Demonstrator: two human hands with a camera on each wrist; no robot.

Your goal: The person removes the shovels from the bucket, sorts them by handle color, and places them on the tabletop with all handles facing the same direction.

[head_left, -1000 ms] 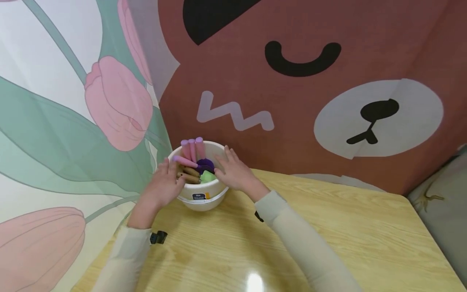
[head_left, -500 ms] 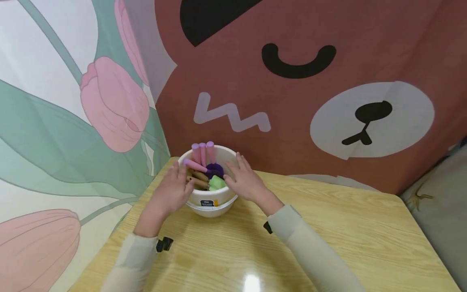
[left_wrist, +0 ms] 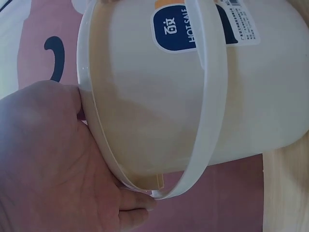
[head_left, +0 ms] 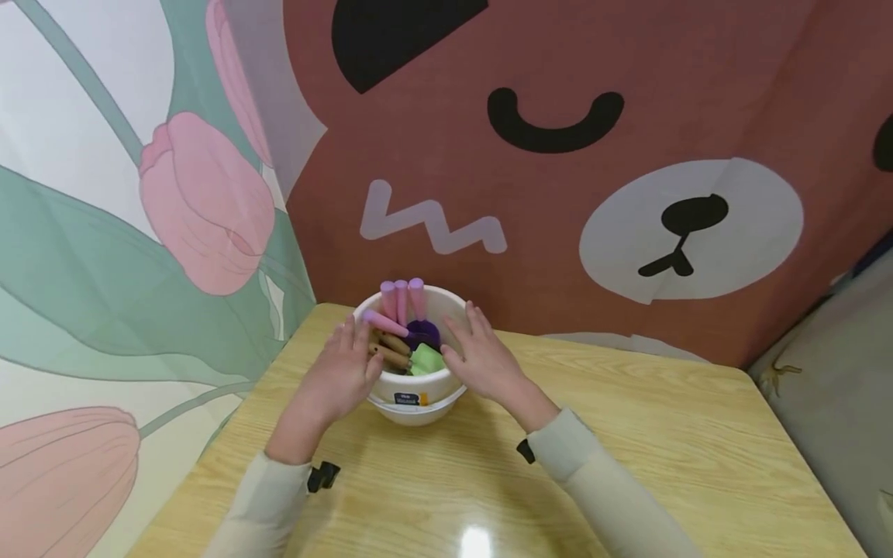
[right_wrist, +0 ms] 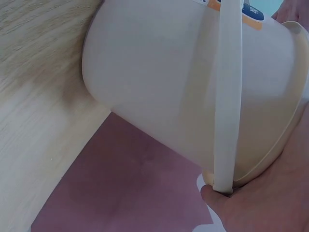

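Observation:
A white bucket [head_left: 425,385] stands on the wooden table, its bail handle [left_wrist: 215,92] hanging down around the front. The left hand [head_left: 339,381] holds the left side of the rim, with fingertips close to the handle's hinge in the left wrist view. On the opposite side the right hand [head_left: 491,366] grips the rim, thumb over the inner edge. Inside the bucket are several pink-handled tools [head_left: 401,302], a dark purple round piece [head_left: 423,332], brown wooden-looking handles [head_left: 391,355] and a light green piece [head_left: 427,359]. Their lower parts are hidden in the bucket.
The light wood table [head_left: 628,434] extends to the right and toward the front. Behind the bucket hangs a brown bear-print cloth [head_left: 544,201], and a tulip-print cloth [head_left: 202,201] closes off the left. Grey fabric [head_left: 823,387] lies past the table's right edge.
Both hands have shifted the bucket to the right and a little toward the front, away from the left cloth. The hold on the rim looks the same, and the head view has turned slightly.

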